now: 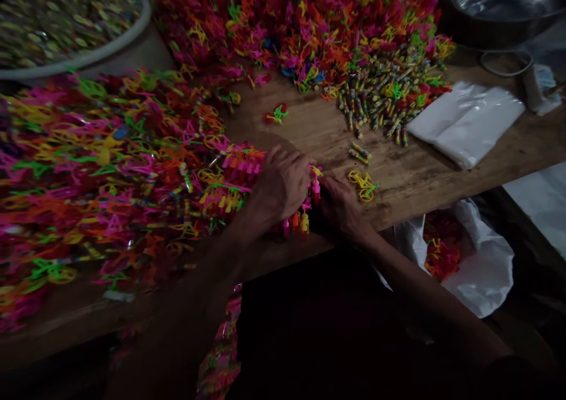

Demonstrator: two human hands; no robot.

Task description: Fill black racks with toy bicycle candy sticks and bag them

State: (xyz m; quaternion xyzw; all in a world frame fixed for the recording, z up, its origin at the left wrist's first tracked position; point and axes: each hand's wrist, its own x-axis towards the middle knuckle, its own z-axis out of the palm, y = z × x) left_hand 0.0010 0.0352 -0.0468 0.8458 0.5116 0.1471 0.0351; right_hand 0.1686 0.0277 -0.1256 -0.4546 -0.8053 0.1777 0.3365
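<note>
Plastic toys [305,222], small and bright in pink, yellow and orange, hung between my two hands near the front edge of a wooden table [309,129]. My left hand [283,179] was bent over them from the left, its fingers curled down; my right hand [342,202] came in from the right, its fingers bent towards the same pieces. The light was dim and my knuckles hid the fingertips, so I cannot tell whether either hand was pinching a toy or only touching one. Rows of pink pieces [242,163] and yellow pieces [224,198] lay just left of my left hand, beside a blurred, wide heap [145,182] of similar toys. Beyond my right hand were a yellow bicycle-shaped piece [361,185], two patterned tubes [359,152], and, farther back, a pile of more tubes [371,93] next to folded white plastic [469,126]. By my judgement, the step in hand was close fingertip work on these few toys. The next move seemed to call for one hand steadying them while the other worked gently, as pieces so light could easily slip off the edge.
</note>
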